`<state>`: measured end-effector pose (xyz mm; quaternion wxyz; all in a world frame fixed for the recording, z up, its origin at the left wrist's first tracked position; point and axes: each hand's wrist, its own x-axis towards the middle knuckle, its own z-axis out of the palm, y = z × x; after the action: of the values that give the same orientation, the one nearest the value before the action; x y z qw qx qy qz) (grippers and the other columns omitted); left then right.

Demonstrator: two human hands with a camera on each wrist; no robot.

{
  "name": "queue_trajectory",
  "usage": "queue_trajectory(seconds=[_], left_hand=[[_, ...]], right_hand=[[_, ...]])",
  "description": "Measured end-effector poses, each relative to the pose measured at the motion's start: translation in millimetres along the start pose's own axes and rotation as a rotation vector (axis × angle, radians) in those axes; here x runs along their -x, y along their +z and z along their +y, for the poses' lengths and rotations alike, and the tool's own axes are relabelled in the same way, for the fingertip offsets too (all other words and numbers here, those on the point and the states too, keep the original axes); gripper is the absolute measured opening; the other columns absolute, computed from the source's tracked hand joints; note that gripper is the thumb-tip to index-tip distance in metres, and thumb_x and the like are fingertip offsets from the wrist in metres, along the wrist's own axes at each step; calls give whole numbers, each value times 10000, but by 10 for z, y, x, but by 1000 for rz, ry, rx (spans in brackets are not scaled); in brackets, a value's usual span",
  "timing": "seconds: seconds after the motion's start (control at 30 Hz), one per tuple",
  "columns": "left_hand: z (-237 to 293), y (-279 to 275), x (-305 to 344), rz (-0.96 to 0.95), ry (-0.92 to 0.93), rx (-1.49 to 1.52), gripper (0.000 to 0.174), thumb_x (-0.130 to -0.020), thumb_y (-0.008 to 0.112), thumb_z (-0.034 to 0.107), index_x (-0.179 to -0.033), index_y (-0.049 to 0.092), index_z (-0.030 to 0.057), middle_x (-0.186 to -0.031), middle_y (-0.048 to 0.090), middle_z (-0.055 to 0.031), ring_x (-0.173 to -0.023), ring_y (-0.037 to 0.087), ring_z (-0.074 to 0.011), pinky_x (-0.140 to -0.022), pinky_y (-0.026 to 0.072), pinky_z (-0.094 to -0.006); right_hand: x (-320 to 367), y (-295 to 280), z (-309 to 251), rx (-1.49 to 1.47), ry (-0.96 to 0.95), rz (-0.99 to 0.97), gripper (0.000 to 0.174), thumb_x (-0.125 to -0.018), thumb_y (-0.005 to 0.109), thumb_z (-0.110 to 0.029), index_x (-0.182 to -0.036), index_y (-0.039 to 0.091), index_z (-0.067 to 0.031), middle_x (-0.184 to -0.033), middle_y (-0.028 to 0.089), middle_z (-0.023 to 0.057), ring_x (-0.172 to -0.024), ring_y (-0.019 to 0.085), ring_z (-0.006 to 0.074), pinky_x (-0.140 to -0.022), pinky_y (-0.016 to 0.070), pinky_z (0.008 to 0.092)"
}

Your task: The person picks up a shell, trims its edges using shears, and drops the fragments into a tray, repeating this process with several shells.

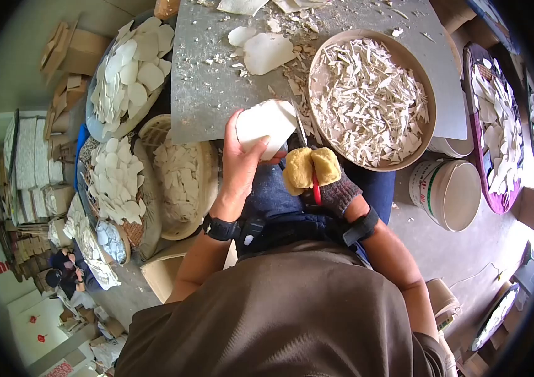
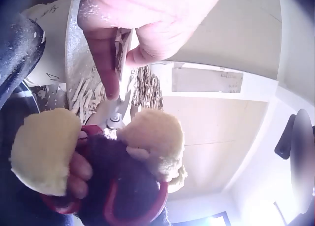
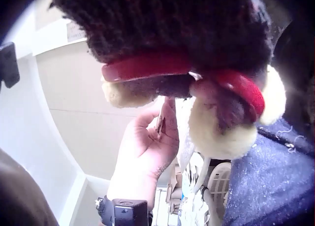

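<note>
My bare left hand [image 1: 240, 164] pinches a flat white slab [image 1: 265, 127] with a straight-cut edge. In the left wrist view the slab shows edge-on, thin and brownish, between thumb and fingers. My right hand [image 1: 340, 192], in a dark knit glove, grips red-handled scissors [image 2: 114, 118]. Thick yellow foam padding [image 1: 312, 168] is wrapped around the scissors' handles. The blades point away from me, right beside the slab's right edge. In the right wrist view the gloved fingers pass through the red loops [image 3: 147, 66]. Both hands are above my lap at the table's near edge.
A round tray [image 1: 431, 103] of white strips sits on the grey metal table [image 1: 207, 94]. Larger white pieces [image 1: 268, 53] and crumbs lie at its left. Baskets of white discs [image 1: 116, 179] stand left; a white bucket [image 1: 458, 196] and a purple-rimmed tray [image 1: 499, 204] stand right.
</note>
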<state>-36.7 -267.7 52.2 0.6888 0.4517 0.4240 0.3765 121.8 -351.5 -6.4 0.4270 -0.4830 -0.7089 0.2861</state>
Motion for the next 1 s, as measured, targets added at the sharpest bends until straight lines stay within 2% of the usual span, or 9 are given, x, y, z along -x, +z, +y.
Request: queue_trajectory(seconds=[0.3,0.4,0.5,0.57,0.63,0.67,0.83,0.9,1.0], left_hand=[[44,-75,-34,-8,-114,-17,658,-823,576,44,-1376,224,108,-1135,548,-159,-727,666,-248,-574,572,-296],[81,-88,-39,-19,-104,-27,673,-823,580,51,-1385,216,112,-1122,560,-151,-729,666,-244,-569,567,-289],[159,-80,-55,-57,-106,-61,688,-824,581,53,-1398,206,118,-1109,569,-145,-740,664,-240,-575,564,-289],[178,-103,-59,-99,-126,-67,704,-823,580,30,-1405,193,113,-1115,560,-157,-746,663,-250,-579,569,-300],[199,-141,-72,-153,-155,-50,728,-819,578,-14,-1413,172,100,-1133,538,-182,-751,663,-272,-579,579,-321],[176,-168,-77,-104,-134,-38,725,-822,587,9,-1415,182,109,-1127,550,-173,-764,662,-260,-600,573,-315],[-149,-212,-150,166,45,63,664,-855,590,49,-1404,219,93,-1121,572,-156,-839,650,-235,-666,566,-320],[-194,-146,-164,220,79,154,615,-868,574,38,-1386,244,73,-1131,559,-146,-866,641,-231,-686,567,-335],[-149,-42,-198,262,81,68,624,-838,583,17,-1365,252,62,-1157,519,-149,-900,626,-239,-652,584,-332]], right_hand=[[79,-33,-87,108,136,101,258,-699,645,-175,-927,618,-57,-828,619,134,-784,579,337,-677,458,425],[25,-115,-172,73,125,84,239,-701,645,-163,-913,624,-54,-823,624,130,-775,584,332,-669,460,418],[65,41,52,229,-6,35,217,-704,639,-144,-900,628,-53,-820,628,126,-766,587,330,-663,463,409],[205,389,369,-303,218,208,233,-704,644,-146,-918,633,-52,-834,633,125,-779,593,323,-672,469,400],[244,364,415,-338,278,137,273,-699,658,-163,-951,638,-58,-853,640,118,-799,603,310,-690,477,390],[262,350,436,-353,308,101,293,-697,665,-171,-967,640,-60,-862,643,115,-809,607,303,-698,481,385],[54,-62,-43,134,10,22,287,-676,682,-183,-938,635,-76,-853,639,109,-792,604,312,-679,487,393],[74,-29,-37,77,20,16,295,-665,691,-199,-929,629,-82,-852,637,107,-786,602,316,-676,489,397],[122,33,8,-50,94,-41,323,-657,699,-224,-941,624,-89,-868,638,104,-799,604,312,-687,493,398]])
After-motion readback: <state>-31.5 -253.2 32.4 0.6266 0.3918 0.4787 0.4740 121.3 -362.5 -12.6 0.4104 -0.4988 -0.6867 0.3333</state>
